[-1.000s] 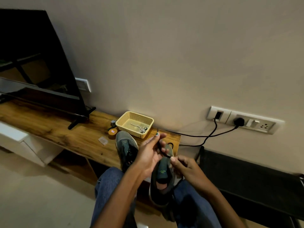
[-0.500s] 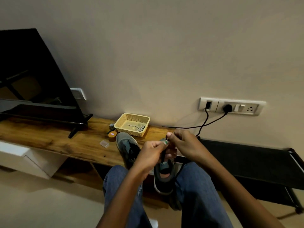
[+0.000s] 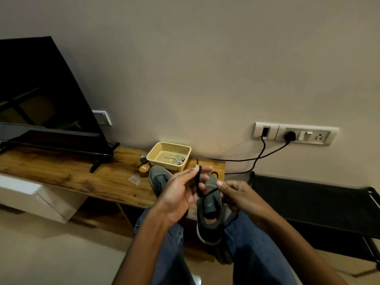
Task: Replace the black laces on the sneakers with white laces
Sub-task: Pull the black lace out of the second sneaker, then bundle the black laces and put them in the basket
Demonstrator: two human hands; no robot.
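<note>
Just thin, cord-like black lace (image 3: pixel 198 182)

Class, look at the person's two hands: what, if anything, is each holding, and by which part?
Both hold the black lace. The left hand pinches it near its free upper end; the right hand pinches it lower, just above the sneaker.

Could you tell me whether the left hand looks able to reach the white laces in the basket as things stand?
Probably yes: the basket is open-topped just beyond the left hand, but that hand pinches the black lace.
</note>
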